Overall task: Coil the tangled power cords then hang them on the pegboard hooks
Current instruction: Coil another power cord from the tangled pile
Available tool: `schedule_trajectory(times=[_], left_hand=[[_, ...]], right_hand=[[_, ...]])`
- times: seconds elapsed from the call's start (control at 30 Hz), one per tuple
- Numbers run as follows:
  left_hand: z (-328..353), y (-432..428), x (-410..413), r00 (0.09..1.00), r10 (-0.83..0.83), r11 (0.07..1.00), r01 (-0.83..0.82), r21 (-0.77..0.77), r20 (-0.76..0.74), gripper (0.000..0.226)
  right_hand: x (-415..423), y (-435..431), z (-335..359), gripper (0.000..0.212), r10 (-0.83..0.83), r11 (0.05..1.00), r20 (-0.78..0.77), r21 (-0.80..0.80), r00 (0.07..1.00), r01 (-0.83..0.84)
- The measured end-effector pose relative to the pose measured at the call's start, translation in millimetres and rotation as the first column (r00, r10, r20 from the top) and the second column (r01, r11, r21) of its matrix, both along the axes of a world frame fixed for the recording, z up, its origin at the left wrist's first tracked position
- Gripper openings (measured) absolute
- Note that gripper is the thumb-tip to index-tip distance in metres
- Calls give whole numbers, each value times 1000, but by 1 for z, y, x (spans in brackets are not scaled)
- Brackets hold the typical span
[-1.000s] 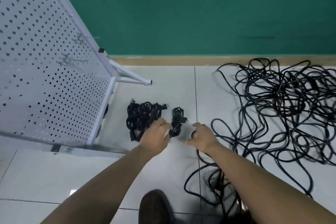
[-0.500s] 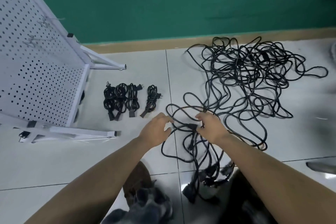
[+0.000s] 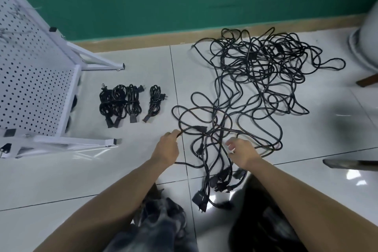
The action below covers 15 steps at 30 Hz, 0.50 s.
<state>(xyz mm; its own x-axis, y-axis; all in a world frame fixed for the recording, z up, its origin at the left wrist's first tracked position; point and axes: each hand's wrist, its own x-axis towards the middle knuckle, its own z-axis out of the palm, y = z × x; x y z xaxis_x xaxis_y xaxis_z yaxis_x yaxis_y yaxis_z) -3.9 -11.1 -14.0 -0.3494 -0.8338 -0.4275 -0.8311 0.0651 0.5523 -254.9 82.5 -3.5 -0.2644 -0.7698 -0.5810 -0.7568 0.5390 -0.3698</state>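
Left hand (image 3: 166, 147) pinches a black power cord (image 3: 188, 129) at the tangle's near edge. Right hand (image 3: 242, 149) half-curled over loops, grip unclear. Tangled cords (image 3: 257, 71) on floor (image 3: 133, 170), coiled bundles (image 3: 126, 102) beside pegboard (image 3: 30, 80). Risk: yanking likely tightens knots and drags the pile.

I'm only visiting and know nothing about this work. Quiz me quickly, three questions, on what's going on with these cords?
1. True or false: the coiled cords lie between the pegboard and the tangle.
2. How many coiled cords lie on the floor?
3. The left hand: A) pinches a loose cord, B) rests on the pegboard, C) lifts a coiled cord?
Key: 1 true; 2 four; 3 A.
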Motion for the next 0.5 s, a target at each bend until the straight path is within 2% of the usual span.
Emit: schedule_trajectory(times=[0.03,0.17,0.23,0.33,0.4,0.5], left_hand=[[-1,-2,1,999,36,999,-36,0,-27,37],[-2,-8,3,991,123,992,-123,9,-43,34],[-3,-9,2,996,85,996,-86,-20,-21,33],[-5,-3,0,1000,4,995,-5,-100,-5,47],[-5,2,-5,998,-52,980,45,-195,-27,55],[-4,5,-17,987,-156,932,134,-336,-39,57]], right_hand=[[2,0,-2,38,-4,1000,12,-3,1000,4],[1,3,-11,39,-68,998,4,11,998,68],[-6,11,-14,38,-146,988,-64,47,987,150],[-18,26,-18,24,-208,969,-140,108,968,224],[-24,34,-22,15,-225,963,-160,110,961,244],[-28,40,-30,14,-255,960,-148,82,956,269]])
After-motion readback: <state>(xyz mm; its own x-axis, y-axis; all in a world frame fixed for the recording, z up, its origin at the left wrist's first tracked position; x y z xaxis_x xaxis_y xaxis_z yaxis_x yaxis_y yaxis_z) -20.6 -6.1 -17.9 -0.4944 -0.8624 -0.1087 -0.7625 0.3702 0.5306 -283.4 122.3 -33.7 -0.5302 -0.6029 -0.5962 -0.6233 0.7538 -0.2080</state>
